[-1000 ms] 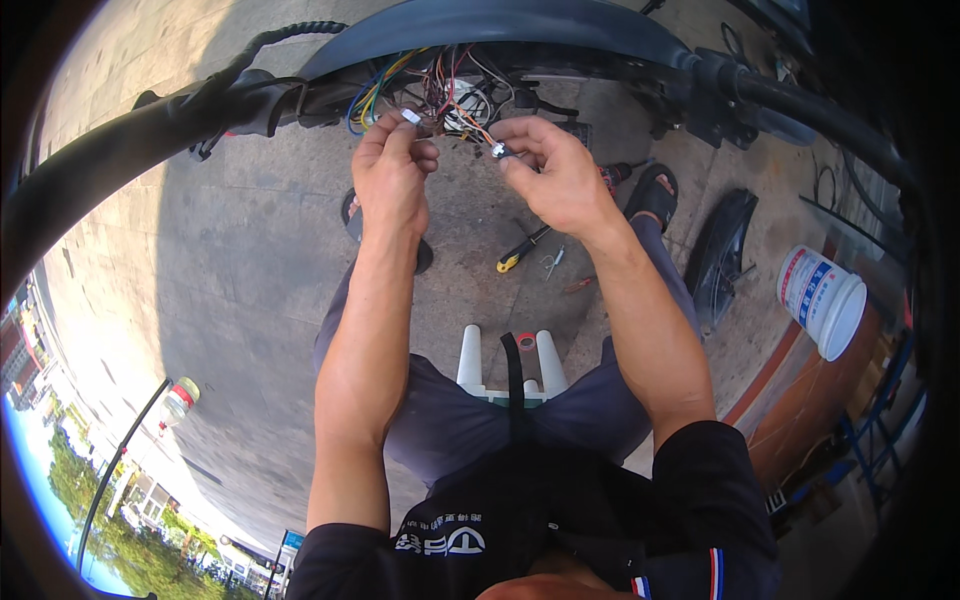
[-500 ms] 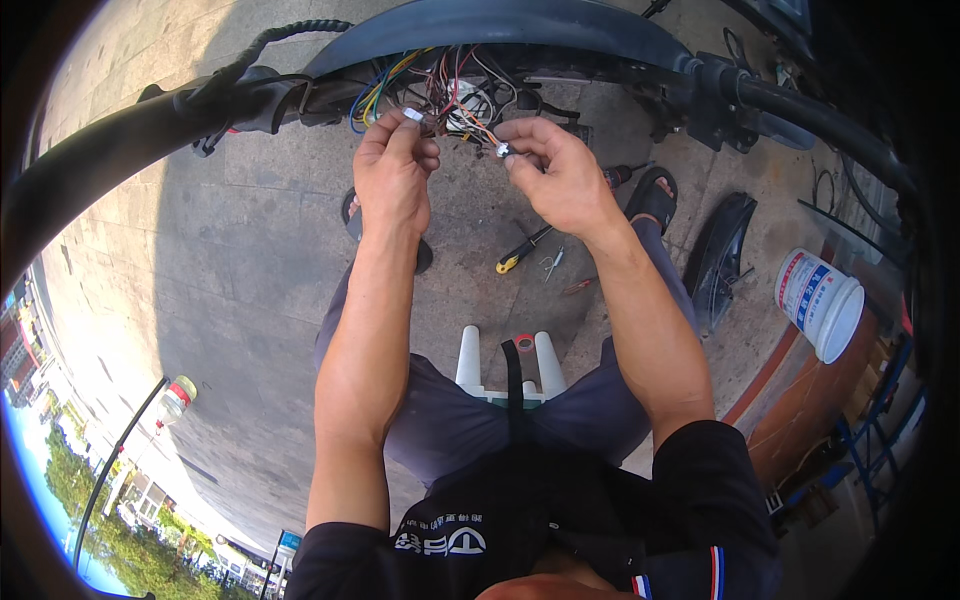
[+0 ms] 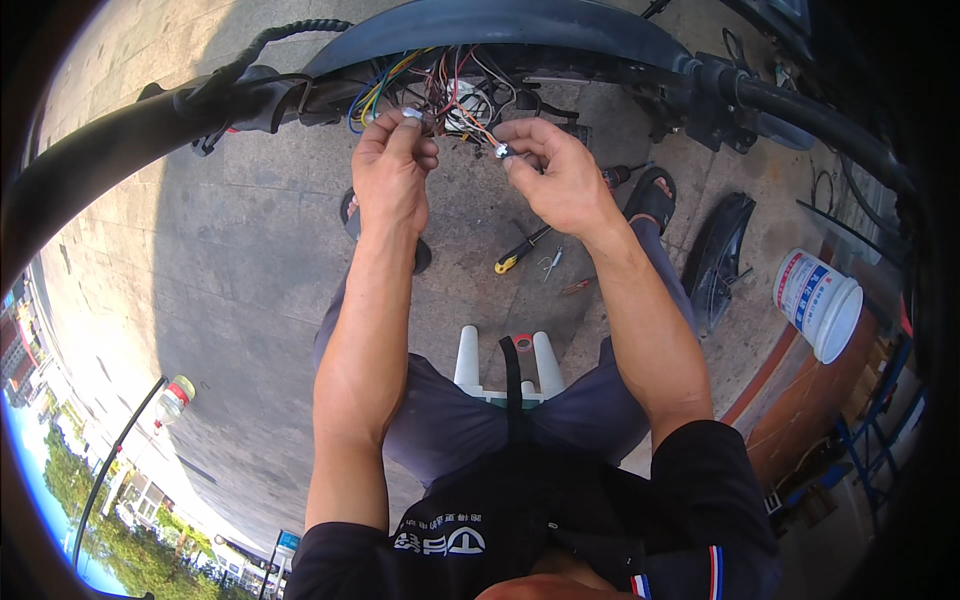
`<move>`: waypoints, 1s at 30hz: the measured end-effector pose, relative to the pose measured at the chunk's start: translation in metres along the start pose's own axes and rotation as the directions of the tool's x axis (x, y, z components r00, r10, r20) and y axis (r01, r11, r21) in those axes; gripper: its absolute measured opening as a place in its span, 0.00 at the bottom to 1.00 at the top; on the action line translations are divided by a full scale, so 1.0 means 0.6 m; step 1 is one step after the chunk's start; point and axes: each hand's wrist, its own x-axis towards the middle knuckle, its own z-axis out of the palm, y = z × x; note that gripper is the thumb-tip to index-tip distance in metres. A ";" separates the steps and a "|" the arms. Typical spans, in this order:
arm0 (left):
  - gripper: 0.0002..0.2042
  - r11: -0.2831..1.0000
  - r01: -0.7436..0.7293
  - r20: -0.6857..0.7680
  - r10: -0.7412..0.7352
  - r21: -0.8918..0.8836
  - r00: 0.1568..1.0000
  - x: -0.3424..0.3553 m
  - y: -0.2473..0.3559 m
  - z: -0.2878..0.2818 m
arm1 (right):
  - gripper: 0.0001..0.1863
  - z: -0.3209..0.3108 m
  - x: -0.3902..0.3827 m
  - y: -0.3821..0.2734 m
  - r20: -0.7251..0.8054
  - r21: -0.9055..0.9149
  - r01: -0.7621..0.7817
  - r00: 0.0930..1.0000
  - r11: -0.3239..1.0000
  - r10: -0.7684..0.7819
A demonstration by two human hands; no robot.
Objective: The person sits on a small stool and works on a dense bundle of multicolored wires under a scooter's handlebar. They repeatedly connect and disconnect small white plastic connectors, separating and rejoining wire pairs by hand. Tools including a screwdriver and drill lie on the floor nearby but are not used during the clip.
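In front of me, a tangle of coloured wires (image 3: 437, 72) hangs from under the dark curved front panel (image 3: 490, 30) of a vehicle with handlebars. My left hand (image 3: 392, 175) pinches a small white plug connector (image 3: 411, 115) between thumb and forefinger, close to the wires. Apart from it, to the right, my right hand (image 3: 558, 175) has its thumb and fingers closed on a second small white connector (image 3: 502, 150), with a dark part beside it and orange and white wires running up into the bundle. The two connectors are not touching.
On the paving below lie a screwdriver (image 3: 510, 262) with a yellow and black handle, a drill (image 3: 620, 175) and a black curved plastic part (image 3: 722, 255). A white bucket (image 3: 822, 308) stands at the right. Between my legs is a white stool (image 3: 467, 360) with a red tape roll (image 3: 523, 343) near it.
Almost nothing differs. The left thumb and fingers have shifted slightly and now cover more of the white connector; the right hand holds its place.
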 end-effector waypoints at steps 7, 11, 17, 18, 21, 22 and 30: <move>0.04 1.000 0.011 0.020 -0.011 0.011 1.000 0.005 0.000 -0.008 | 0.17 -0.002 0.001 -0.001 0.005 -0.016 0.017 1.000 1.000 -0.017; 0.04 1.000 0.006 0.007 -0.006 0.010 1.000 0.007 -0.001 -0.013 | 0.17 -0.002 0.001 -0.003 0.000 -0.017 0.011 1.000 1.000 -0.011; 0.04 1.000 -0.008 -0.004 0.008 0.023 1.000 0.008 0.001 -0.016 | 0.17 -0.001 0.003 -0.001 -0.011 -0.021 0.024 1.000 0.999 -0.025; 0.04 1.000 -0.008 -0.005 0.008 0.019 1.000 0.008 0.001 -0.016 | 0.17 -0.001 0.003 0.000 -0.011 -0.020 0.022 1.000 1.000 -0.022; 0.04 0.999 -0.013 -0.020 0.014 0.032 1.000 0.009 0.003 -0.017 | 0.17 0.000 0.004 0.000 -0.012 -0.017 0.033 0.999 0.999 -0.033; 0.04 0.999 -0.015 -0.027 0.016 0.040 1.000 0.009 0.003 -0.017 | 0.17 0.000 0.004 0.001 -0.017 -0.030 0.033 0.999 0.999 -0.033; 0.06 0.986 -0.105 0.008 0.105 0.126 0.994 0.009 0.000 -0.014 | 0.17 0.000 0.003 0.000 -0.020 -0.015 0.037 0.999 0.999 -0.037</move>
